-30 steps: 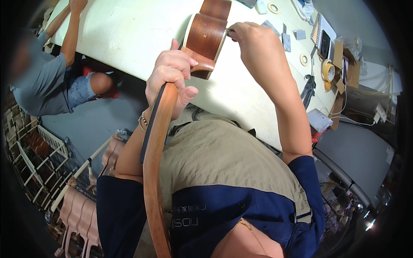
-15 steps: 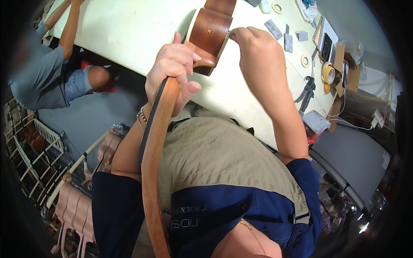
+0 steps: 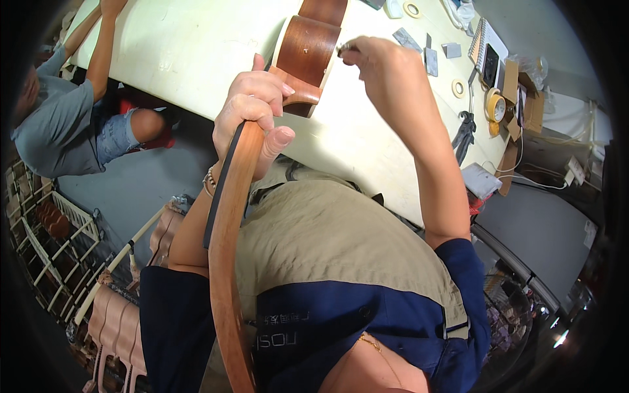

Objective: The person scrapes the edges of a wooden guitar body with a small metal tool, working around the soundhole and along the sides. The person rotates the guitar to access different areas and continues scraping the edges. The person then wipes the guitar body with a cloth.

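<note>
A wooden guitar point(image 3: 304, 52) lies on its side, its brown body with pale edging resting on the white table and its neck point(image 3: 226, 229) running down past my chest. My left hand point(image 3: 252, 111) is wrapped round the neck close to the heel, with the thumb apart from the fingers. At the right edge of the body, my right hand point(image 3: 386, 69) is closed in a pinch. Something small and dark shows at its fingertips, too blurred to name. Whether it touches the edging, I cannot tell.
On the white table point(image 3: 177, 39), grey flat pieces point(image 3: 430, 61), tape rolls point(image 3: 496, 108), a notebook point(image 3: 491, 46) and a cardboard box point(image 3: 532, 108) lie to the right. Another person point(image 3: 72, 118) sits at the far left. A rack with pinkish-brown parts point(image 3: 118, 314) stands lower left.
The whole view has shifted a little, so guitar and table things appear further left. My right fingertips have moved slightly off the body's edge, and the dark thing shows more. The left grip is unchanged.
</note>
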A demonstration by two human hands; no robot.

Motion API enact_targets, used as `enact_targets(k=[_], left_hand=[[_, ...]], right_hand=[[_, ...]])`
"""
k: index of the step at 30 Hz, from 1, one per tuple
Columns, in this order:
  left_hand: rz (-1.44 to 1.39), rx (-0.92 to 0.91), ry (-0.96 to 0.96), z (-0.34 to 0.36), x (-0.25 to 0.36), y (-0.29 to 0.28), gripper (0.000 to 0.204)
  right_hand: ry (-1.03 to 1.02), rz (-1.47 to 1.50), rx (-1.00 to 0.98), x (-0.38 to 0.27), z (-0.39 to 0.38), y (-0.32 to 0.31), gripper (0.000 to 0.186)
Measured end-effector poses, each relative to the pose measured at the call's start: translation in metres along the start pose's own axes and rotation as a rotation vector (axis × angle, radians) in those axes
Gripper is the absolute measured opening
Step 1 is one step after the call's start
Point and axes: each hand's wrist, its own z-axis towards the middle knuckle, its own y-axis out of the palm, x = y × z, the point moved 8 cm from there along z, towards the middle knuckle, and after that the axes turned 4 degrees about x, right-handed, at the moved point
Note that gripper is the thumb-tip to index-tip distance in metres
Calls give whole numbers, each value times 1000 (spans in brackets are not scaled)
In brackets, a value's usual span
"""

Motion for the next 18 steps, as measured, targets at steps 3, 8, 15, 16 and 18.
enact_targets(k=[3,8,15,16,18], left_hand=[[1,2,0,0,0,0,31],[-5,11,6,-1,-2,0,31],[3,-7,8,1,-2,-2,31],[1,-5,3,1,-3,-2,31],[-1,-3,-15,3,-2,-1,31]], right_hand=[[37,-110,-87,4,9,6,11],[-124,-374,68,-29,-26,11,25],[-177,-176,-48,-27,-36,22,7],[-94,-139,-104,-17,-30,21,9],[-95,-151,13,-9,-10,5,17]])
